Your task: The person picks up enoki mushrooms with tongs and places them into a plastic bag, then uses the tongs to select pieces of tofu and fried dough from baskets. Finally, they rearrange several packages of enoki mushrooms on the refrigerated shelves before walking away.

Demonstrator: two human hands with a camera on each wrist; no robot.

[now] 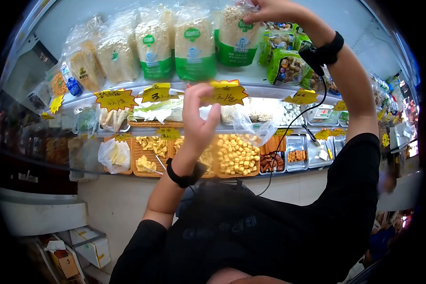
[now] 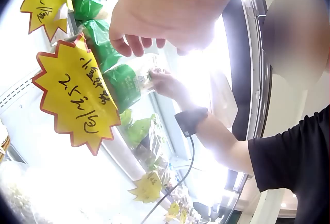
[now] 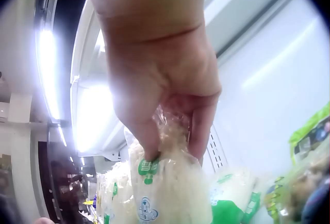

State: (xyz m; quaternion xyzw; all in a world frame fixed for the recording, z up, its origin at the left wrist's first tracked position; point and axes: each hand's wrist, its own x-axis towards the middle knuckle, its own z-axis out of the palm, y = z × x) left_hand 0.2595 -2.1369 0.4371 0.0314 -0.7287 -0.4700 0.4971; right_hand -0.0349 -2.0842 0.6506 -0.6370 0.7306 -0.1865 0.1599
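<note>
Pinching the crimped top of the enoki mushroom bag, the right hand had its grip pressed onto the plastic. The bag stood on the top shelf, just above the yellow price tag. A straight upward lift would probably best spare the neighbouring bags. Just below the tag, the left hand hung loosely curled, holding nothing.

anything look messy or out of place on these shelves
Nothing spilled or damaged. One loose clear bag hangs crumpled just above the tray of yellow cubes. The right hand pinches the top of a mushroom pack.
</note>
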